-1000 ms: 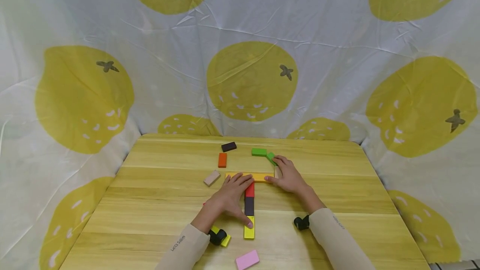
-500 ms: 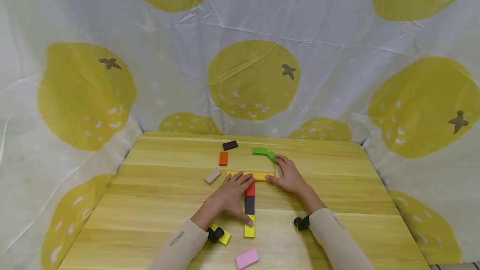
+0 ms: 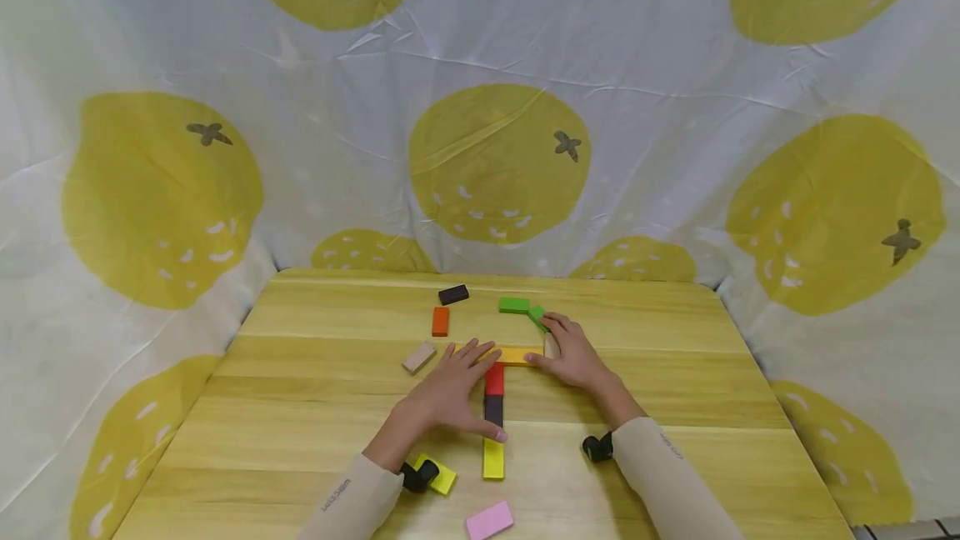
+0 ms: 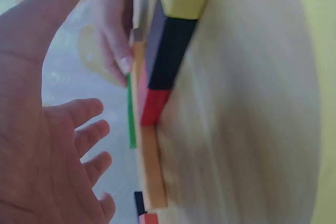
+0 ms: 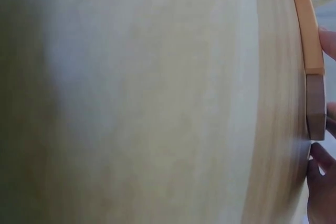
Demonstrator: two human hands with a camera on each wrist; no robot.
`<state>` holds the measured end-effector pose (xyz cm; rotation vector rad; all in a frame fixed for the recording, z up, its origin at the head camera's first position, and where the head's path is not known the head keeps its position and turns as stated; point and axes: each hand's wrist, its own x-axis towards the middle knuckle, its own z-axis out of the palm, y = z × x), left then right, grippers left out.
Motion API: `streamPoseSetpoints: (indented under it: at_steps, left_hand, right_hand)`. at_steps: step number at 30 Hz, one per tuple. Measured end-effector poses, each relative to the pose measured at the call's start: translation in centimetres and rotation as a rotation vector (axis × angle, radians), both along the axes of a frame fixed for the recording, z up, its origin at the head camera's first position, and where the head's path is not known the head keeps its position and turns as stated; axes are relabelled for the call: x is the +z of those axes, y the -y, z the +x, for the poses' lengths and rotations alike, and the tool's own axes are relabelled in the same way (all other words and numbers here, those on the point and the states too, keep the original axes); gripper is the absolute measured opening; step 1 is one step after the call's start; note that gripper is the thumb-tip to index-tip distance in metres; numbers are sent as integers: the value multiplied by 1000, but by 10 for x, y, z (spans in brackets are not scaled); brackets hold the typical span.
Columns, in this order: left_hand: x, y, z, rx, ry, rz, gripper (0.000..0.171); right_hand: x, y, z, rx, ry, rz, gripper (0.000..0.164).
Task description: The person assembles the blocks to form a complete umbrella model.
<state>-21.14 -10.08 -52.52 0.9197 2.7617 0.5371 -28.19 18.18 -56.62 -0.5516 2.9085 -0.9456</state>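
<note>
On the wooden table, flat toy blocks form a figure: an orange bar (image 3: 517,356) runs crosswise, with a red block (image 3: 494,379), a dark block (image 3: 493,409) and a yellow block (image 3: 492,462) in line below it. My left hand (image 3: 450,394) spreads its fingers over this column; the left wrist view shows a gap between its fingers (image 4: 89,142) and the blocks. My right hand (image 3: 576,357) has its thumb at the bar's right end and its fingers by a bare-wood block (image 3: 552,346) and the slanted green block (image 3: 537,317). Another green block (image 3: 513,305) adjoins that one.
Loose blocks lie around: a dark one (image 3: 453,295), an orange-red one (image 3: 440,322) and a bare-wood one (image 3: 419,358) to the upper left. Nearer lie a yellow one (image 3: 444,481), partly behind the left wrist camera (image 3: 420,476), and a pink one (image 3: 490,520). A lemon-print curtain (image 3: 645,182) encloses the table.
My left hand has shifted slightly left and its thumb has moved up off the middle of the yellow block. The right hand and the block figure look the same; the head view has shifted slightly.
</note>
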Motion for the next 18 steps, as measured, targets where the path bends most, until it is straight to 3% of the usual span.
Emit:
streamPoseSetpoints:
  at_steps: [8, 15, 18]
  left_hand:
    - [4, 45, 7, 167, -5, 177, 96]
    - [-3, 88, 6, 265, -94, 282, 70]
    - [-9, 99, 4, 298, -139, 284, 62]
  right_hand:
    - [0, 0, 1, -3, 11, -9, 86]
    - [-6, -2, -4, 7, 18, 25, 89]
    - [-6, -3, -4, 7, 4, 16, 88]
